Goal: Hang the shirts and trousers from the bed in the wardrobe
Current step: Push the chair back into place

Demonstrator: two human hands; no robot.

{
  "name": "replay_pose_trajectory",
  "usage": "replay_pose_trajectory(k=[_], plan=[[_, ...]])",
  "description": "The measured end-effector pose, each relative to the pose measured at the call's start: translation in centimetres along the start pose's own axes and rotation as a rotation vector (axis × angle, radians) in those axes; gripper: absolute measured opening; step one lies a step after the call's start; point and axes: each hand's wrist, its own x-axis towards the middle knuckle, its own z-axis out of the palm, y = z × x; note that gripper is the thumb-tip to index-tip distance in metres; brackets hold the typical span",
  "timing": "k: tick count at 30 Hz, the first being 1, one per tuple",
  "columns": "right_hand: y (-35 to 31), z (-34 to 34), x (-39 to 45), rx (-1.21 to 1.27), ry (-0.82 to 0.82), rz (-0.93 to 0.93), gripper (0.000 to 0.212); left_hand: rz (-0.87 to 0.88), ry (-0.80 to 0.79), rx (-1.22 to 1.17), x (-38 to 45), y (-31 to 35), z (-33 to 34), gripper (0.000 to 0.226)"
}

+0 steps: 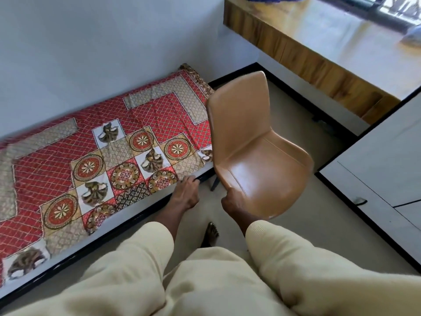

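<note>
One tan moulded plastic chair point(255, 153) stands beside one bed with a red patterned cover point(95, 156). The right hand point(234, 201) grips the chair seat's front edge, fingers curled under. The left hand point(185, 192) rests at the bed edge; its finger position cannot be determined. One white cabinet point(385, 169) stands at right.

Low bed point(127, 221) by the wall, beige floor point(296, 215) beside it.

Covered by a red patterned sheet point(79, 156), spread flat, its near edge touched by the left fingers point(189, 179). Just right of those fingers on the floor, a tan chair point(250, 144), its seat's front edge gripped by the right fingers point(227, 196).
</note>
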Motion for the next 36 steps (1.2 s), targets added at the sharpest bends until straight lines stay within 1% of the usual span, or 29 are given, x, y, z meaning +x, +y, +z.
replay_pose_trajectory(k=[4,6,9,12,14,17,20,23,26,29,31,36], plan=[[-5.9,-2.0,5.8,0.122,0.017,0.003,0.024,0.021,-0.021,0.014,6.2,-3.1,-4.6,0.054],[-8.7,-3.3,8.6,0.169,0.047,0.029,0.021,0.032,0.013,-0.028,9.4,-4.0,-7.1,0.058],[-12.7,-5.3,12.5,0.209,0.088,0.054,0.015,0.102,0.085,-0.052,14.1,-5.4,-10.3,0.063],[-16.3,-7.6,16.5,0.255,0.160,0.051,0.017,0.184,0.128,-0.053,19.2,-6.7,-13.1,0.065],[-18.6,-9.0,19.4,0.292,0.219,0.039,0.033,0.231,0.139,-0.054,22.9,-7.4,-15.4,0.067],[-21.7,-11.4,23.1,0.332,0.297,0.059,0.070,0.326,0.168,-0.040,27.5,-7.5,-18.9,0.072],[-24.3,-13.3,26.7,0.339,0.312,0.100,0.087,0.432,0.194,0.005,31.8,-7.7,-21.8,0.072],[-26.3,-14.7,29.8,0.410,0.283,0.222,0.105,0.512,0.181,0.040,35.1,-7.6,-24.0,0.077],[-26.6,-15.3,31.6,0.457,0.262,0.360,0.105,0.573,0.158,0.080,36.9,-7.1,-25.0,0.079],[-26.1,-15.1,32.3,0.423,0.195,0.425,0.100,0.610,0.148,0.117,38.3,-6.6,-25.5,0.080],[-26.1,-14.9,32.3,0.412,0.173,0.425,0.095,0.622,0.133,0.139,38.9,-6.4,-25.4,0.079],[-26.1,-14.4,30.9,0.373,0.179,0.365,0.084,0.635,0.070,0.200,38.7,-5.4,-24.8,0.077]])
